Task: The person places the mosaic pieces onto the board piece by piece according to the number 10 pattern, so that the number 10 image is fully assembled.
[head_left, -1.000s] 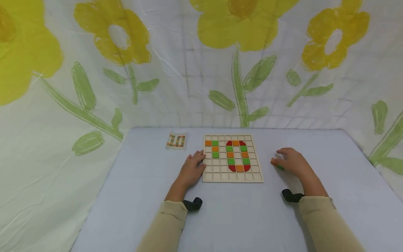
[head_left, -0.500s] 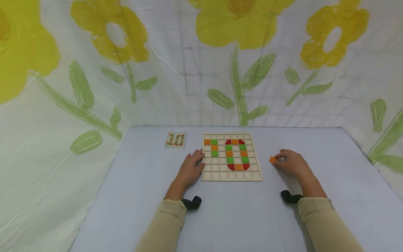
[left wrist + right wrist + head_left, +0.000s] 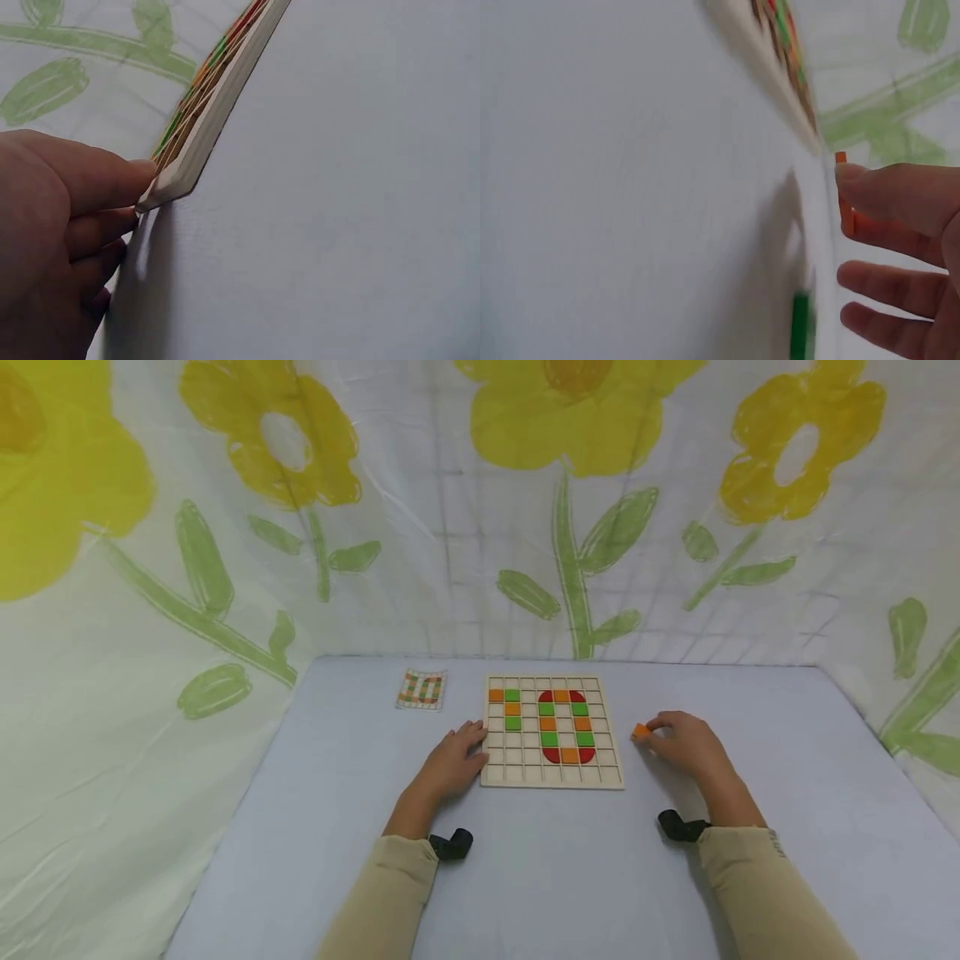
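A pale wooden grid board (image 3: 528, 773) lies on the table, with orange, green and red tiles set in several of its cells. My left hand (image 3: 452, 763) touches the board's left edge; in the left wrist view the thumb (image 3: 112, 180) lies at the near corner. To the right of the board, my right hand (image 3: 688, 745) pinches an orange tile (image 3: 641, 732) between thumb and forefinger, raised above the table. The right wrist view shows this orange tile (image 3: 845, 195) edge-on. A green tile (image 3: 800, 326) lies on the table below that hand, hidden in the head view.
A small card (image 3: 422, 690) printed with a coloured grid pattern lies behind and left of the board. The white table (image 3: 555, 868) ends at the back against a cloth (image 3: 420, 585) painted with yellow flowers.
The right hand has taken the orange tile between its fingers and moved it slightly left, towards the board. The left hand stays at the board's edge.
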`<state>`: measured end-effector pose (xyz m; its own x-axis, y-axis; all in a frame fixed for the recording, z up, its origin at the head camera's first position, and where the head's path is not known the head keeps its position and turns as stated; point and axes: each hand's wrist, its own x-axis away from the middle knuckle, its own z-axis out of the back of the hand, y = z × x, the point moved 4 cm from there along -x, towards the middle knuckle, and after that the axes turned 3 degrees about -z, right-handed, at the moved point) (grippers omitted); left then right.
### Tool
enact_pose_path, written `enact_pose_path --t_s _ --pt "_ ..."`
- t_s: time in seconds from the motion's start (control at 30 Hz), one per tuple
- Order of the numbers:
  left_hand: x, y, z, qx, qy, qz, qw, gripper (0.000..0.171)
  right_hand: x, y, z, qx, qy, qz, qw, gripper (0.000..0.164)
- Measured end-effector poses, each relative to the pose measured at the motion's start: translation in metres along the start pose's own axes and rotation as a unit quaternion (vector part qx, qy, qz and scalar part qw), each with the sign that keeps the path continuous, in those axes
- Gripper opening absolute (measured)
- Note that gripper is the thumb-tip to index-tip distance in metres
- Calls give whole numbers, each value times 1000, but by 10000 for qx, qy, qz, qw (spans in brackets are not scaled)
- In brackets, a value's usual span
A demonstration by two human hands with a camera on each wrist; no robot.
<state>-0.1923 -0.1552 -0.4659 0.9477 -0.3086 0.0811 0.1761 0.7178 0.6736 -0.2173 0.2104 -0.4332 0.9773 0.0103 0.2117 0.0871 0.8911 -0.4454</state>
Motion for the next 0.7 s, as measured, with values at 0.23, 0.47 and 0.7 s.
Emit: enact_pose_path --t_s 0.23,0.47,0.7 --pt "12 3 -1 -133 -104 -200 9997 52 -1 -73 -20 -113 85 974 9951 35" --pt "14 0 -3 27 -68 -255 9996 54 -6 -144 -59 305 50 1925 9808 33" --pt "15 -3 -6 164 32 -305 9994 54 -12 -170 -80 891 126 2025 9751 30"
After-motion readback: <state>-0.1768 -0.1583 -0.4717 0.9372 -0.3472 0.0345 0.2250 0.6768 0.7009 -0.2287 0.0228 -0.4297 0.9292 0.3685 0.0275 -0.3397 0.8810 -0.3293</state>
